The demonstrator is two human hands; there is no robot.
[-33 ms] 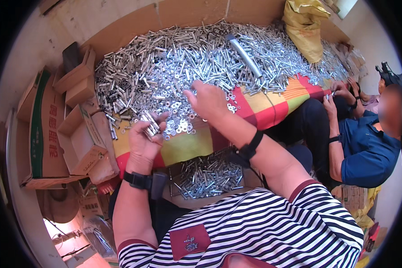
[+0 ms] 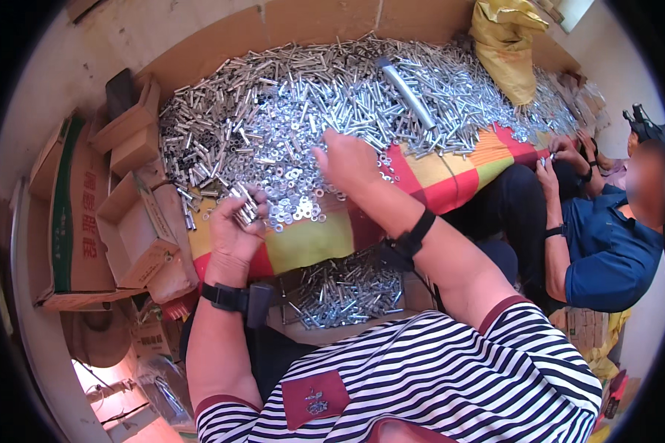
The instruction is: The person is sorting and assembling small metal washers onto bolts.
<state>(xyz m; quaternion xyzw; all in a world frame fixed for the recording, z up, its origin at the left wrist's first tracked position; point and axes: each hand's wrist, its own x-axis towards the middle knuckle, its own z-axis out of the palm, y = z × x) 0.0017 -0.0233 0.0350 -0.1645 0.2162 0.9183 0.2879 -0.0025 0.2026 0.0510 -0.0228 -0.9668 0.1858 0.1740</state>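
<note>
Left hand [image 2: 230, 235] gripped cylinders [image 2: 245, 209]. Right hand [image 2: 347, 165], at its 2 o'clock, was near washers [image 2: 303, 210], fingers half-curled; couldn't tell if gripping. Box [image 2: 129, 238] sat at left hand's 9 o'clock.

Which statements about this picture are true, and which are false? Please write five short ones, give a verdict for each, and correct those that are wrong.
1. The left hand holds several shiny metal cylinders. True.
2. The right hand rests on the striped shirt. False: it is over the pile of metal parts.
3. The cloth along the near edge of the pile is plain blue. False: it has large coloured checks, red and yellow among them.
4. More metal parts lie between the cloth and the person's body. True.
5. The yellow sack stands at the left end of the pile. False: it is toward the right, at the back.
</note>
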